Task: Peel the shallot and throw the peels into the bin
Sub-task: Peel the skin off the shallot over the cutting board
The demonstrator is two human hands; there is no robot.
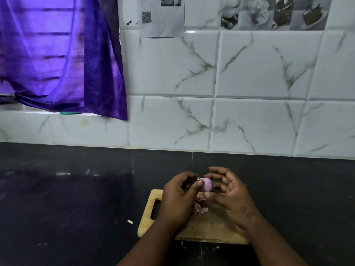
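The left hand point(178, 200) and right hand point(230, 196), both gripping the shallot point(208, 184), fill the space above the wooden cutting board point(147, 226), and a heap of peels point(200, 208) lies on the board in the narrow gap between them. Left of the board a broad stretch of dark countertop point(67, 198) lies open (one small pale scrap point(130, 221) sits near the handle end), with more counter to the right. The tiled wall point(249, 121) closes the back, and a purple curtain point(57, 54) hangs at the far left.
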